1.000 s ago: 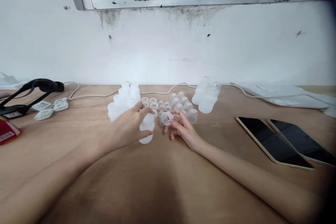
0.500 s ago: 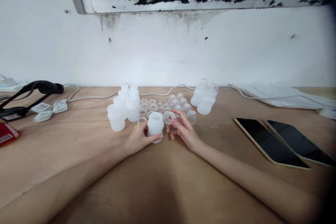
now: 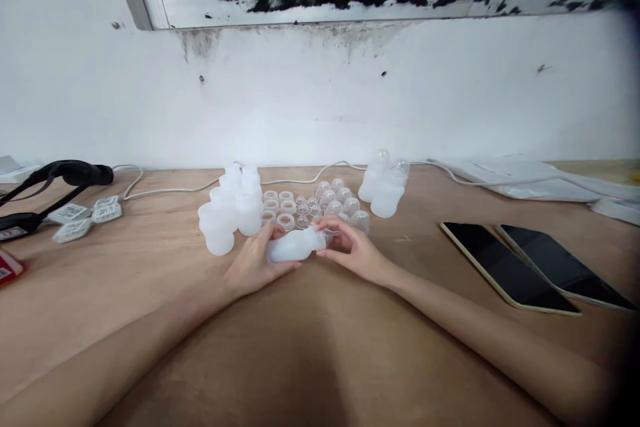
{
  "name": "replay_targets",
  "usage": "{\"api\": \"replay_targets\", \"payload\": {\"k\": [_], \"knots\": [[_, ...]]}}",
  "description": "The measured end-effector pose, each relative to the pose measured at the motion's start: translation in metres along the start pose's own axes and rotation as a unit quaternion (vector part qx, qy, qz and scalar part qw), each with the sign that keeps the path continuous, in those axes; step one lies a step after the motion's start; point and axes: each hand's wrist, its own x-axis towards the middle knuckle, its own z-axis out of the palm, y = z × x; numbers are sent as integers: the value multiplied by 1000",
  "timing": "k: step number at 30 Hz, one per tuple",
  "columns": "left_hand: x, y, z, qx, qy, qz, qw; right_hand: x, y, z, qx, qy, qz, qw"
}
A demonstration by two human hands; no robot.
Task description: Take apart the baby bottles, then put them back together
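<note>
My left hand is wrapped round a milky white baby bottle, which lies tilted on its side with its mouth to the right. My right hand pinches a translucent screw ring against that mouth; whether a teat sits in it I cannot tell. Just behind are loose white rings, small clear teats and clear domed caps. To the left several open white bottles stand upright in a cluster. Capped bottles stand at the back right.
Two dark-screened phones lie on the right of the wooden table. A plastic bag and a white cable run along the wall. Black headgear, white tagged blocks and a red packet are at the left.
The bottle has gone from upright to tilted on its side, mouth rightward. My right hand has brought the ring to the bottle's mouth. The view has shifted slightly.
</note>
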Motion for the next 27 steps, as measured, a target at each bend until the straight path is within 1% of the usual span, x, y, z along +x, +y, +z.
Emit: {"api": "replay_targets", "payload": {"k": [2, 3, 5, 7, 8, 9, 11, 12, 13, 14, 15, 16, 18, 19, 20, 21, 23, 25, 26, 27], "knots": [[1, 1, -2, -14, -4, -6, 1000, 1, -3, -9, -96, -32, -61, 993], [2, 3, -5, -24, -20, -8, 999, 2, -4, -12, -136, -47, -91, 985], [6, 6, -11, -57, -75, -27, 995, 1, -5, -17, -188, -70, -138, 970], [11, 9, -19, -127, -158, -74, 976, 0, -5, -19, -213, -73, -175, 958], [13, 9, -22, -180, -208, -108, 955, -2, -4, -19, -223, -71, -193, 953], [14, 9, -25, -239, -259, -146, 924, -3, -4, -18, -232, -68, -212, 947], [17, 7, -30, -346, -347, -220, 843, -6, -4, -15, -243, -66, -244, 936], [17, 6, -32, -381, -378, -247, 807, -7, -4, -13, -241, -65, -251, 935], [18, 5, -33, -397, -398, -262, 784, -8, -5, -11, -232, -63, -250, 938], [18, 4, -35, -395, -407, -262, 781, -9, -6, -9, -219, -59, -241, 944], [18, 5, -37, -375, -405, -246, 797, -9, -7, -8, -202, -53, -223, 952], [18, 6, -39, -337, -391, -220, 827, -10, -8, -6, -187, -47, -196, 961], [17, 12, -42, -221, -328, -147, 907, -10, -8, -4, -164, -34, -127, 978], [16, 15, -43, -156, -287, -111, 939, -10, -8, -3, -155, -26, -90, 983], [15, 18, -44, -95, -248, -80, 961, -10, -7, -2, -144, -19, -52, 988], [14, 21, -43, -39, -213, -51, 975, -10, -6, -1, -125, -15, -14, 992], [10, 23, -40, 58, -159, 11, 986, -9, -5, 1, -65, -11, 51, 997], [6, 22, -34, 139, -106, 83, 981, -8, -4, 3, -2, -11, 100, 995], [5, 20, -31, 163, -84, 113, 976, -8, -5, 3, 20, -13, 113, 993], [4, 19, -29, 174, -67, 128, 974, -7, -5, 3, 33, -13, 118, 992]]}}
